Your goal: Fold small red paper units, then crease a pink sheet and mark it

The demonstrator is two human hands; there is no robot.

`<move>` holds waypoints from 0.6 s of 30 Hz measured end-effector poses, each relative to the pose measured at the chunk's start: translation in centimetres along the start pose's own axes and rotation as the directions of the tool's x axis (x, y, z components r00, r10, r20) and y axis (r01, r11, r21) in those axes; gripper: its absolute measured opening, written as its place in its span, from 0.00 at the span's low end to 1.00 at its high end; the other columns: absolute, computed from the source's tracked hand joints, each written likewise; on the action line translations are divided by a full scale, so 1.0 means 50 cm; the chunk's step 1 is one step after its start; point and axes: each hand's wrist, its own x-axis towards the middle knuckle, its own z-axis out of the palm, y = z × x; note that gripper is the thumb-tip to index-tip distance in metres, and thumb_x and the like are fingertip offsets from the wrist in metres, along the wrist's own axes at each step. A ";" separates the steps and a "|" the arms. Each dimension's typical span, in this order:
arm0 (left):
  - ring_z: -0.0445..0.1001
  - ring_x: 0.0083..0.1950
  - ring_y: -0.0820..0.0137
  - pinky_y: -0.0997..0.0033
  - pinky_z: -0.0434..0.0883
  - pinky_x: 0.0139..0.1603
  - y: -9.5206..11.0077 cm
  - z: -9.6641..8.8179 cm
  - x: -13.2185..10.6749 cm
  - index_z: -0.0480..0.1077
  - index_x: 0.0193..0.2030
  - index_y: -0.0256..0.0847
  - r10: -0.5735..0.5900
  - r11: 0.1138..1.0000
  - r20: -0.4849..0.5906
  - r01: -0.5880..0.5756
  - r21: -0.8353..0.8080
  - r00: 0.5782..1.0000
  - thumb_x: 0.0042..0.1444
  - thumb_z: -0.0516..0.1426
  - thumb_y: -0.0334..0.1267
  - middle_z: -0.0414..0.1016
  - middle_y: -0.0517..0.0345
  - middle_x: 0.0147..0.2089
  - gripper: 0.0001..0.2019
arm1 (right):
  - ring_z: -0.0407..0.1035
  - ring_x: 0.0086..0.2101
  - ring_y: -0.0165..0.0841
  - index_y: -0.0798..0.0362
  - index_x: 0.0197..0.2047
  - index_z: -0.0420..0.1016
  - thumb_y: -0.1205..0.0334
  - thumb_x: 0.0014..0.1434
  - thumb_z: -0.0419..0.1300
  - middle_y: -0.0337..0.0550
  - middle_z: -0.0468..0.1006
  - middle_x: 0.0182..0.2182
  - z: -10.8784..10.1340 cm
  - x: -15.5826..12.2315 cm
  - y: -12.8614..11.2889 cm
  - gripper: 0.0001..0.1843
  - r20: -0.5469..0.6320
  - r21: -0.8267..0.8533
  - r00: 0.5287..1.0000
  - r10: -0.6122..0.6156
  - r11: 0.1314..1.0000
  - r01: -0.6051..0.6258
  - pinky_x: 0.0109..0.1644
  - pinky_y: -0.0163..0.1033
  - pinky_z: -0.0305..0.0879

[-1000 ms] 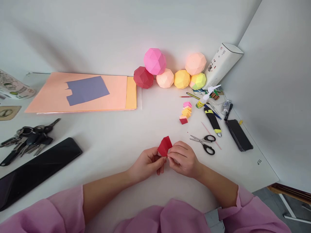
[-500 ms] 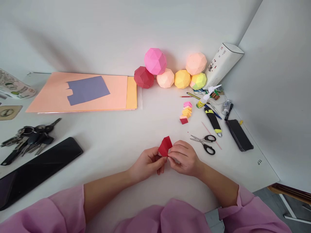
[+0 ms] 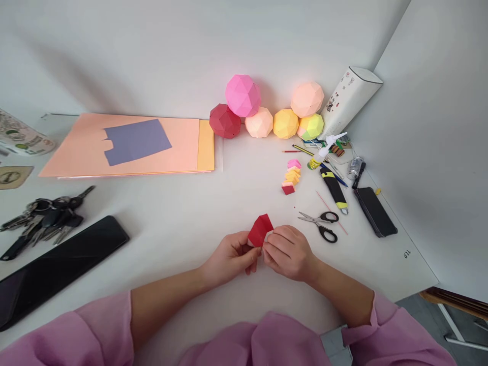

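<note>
I hold the folded red paper [image 3: 259, 231] over the near part of the white table [image 3: 183, 218], between both hands. My left hand [image 3: 232, 256] is closed on its lower left side, thumb against fingers, probably to steady it, while my right hand [image 3: 290, 254] pinches its lower right corner, I suppose so that the upper faces are left uncovered. The scissors [image 3: 316, 220] and the cutter [image 3: 334, 190] lie off to my right, likely to be within reach yet out of my way. Along the back I count six faceted paper balls [image 3: 243, 95], two groups of three, each with one perched on two, which seems to keep them from rolling. There is one glue bottle [image 3: 319, 156] and one blue-grey sheet [image 3: 139, 142] on the peach sheets [image 3: 76, 161]; the small folded pieces [image 3: 292, 178] (a short row beyond my hands) overlap too much to count.
</note>
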 end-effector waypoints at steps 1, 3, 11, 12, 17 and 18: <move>0.66 0.21 0.76 0.73 0.66 0.24 0.001 0.000 0.000 0.67 0.31 0.38 0.001 1.000 -0.002 -0.001 -0.002 1.000 0.54 0.56 0.37 0.66 0.65 0.20 0.05 | 0.63 0.31 0.32 0.53 0.24 0.67 0.74 0.53 0.59 0.40 0.69 0.24 0.000 -0.001 -0.001 0.10 0.003 -0.002 1.000 -0.002 1.000 0.002 0.30 0.38 0.65; 0.66 0.21 0.76 0.73 0.66 0.24 0.003 0.000 0.000 0.67 0.31 0.38 0.002 1.000 -0.002 -0.002 -0.009 1.000 0.54 0.56 0.38 0.66 0.65 0.21 0.06 | 0.63 0.31 0.32 0.53 0.24 0.67 0.74 0.53 0.59 0.40 0.69 0.24 0.001 -0.001 -0.002 0.10 0.000 0.011 1.000 0.014 1.000 -0.014 0.31 0.38 0.65; 0.66 0.21 0.76 0.74 0.66 0.24 0.000 -0.002 0.002 0.68 0.32 0.38 0.004 1.000 -0.002 -0.005 -0.013 1.000 0.55 0.55 0.37 0.65 0.66 0.20 0.05 | 0.64 0.30 0.32 0.53 0.26 0.68 0.74 0.52 0.58 0.40 0.71 0.24 0.001 0.005 0.000 0.08 -0.038 0.101 0.995 0.088 0.991 -0.084 0.31 0.38 0.67; 0.66 0.21 0.76 0.74 0.66 0.24 -0.001 -0.002 0.003 0.68 0.32 0.38 0.008 1.000 -0.004 -0.008 -0.013 1.000 0.55 0.55 0.37 0.65 0.66 0.20 0.05 | 0.64 0.30 0.32 0.53 0.26 0.68 0.74 0.51 0.58 0.41 0.71 0.24 0.000 0.005 0.001 0.07 -0.039 0.108 0.995 0.089 0.991 -0.085 0.31 0.38 0.67; 0.66 0.22 0.76 0.74 0.67 0.25 -0.002 -0.002 0.002 0.68 0.32 0.38 0.008 1.000 -0.016 -0.008 -0.013 1.000 0.55 0.55 0.35 0.66 0.66 0.20 0.04 | 0.65 0.30 0.32 0.53 0.28 0.68 0.74 0.52 0.58 0.41 0.72 0.25 -0.001 0.005 0.003 0.06 -0.024 0.098 0.996 0.084 0.992 -0.081 0.31 0.38 0.67; 0.66 0.22 0.76 0.74 0.67 0.25 -0.002 -0.001 0.001 0.67 0.32 0.38 0.006 1.000 -0.015 -0.007 -0.010 1.000 0.55 0.55 0.35 0.66 0.66 0.20 0.04 | 0.64 0.30 0.32 0.53 0.27 0.68 0.74 0.52 0.58 0.40 0.72 0.24 0.000 0.005 0.002 0.07 -0.019 0.091 0.996 0.084 0.992 -0.082 0.31 0.38 0.67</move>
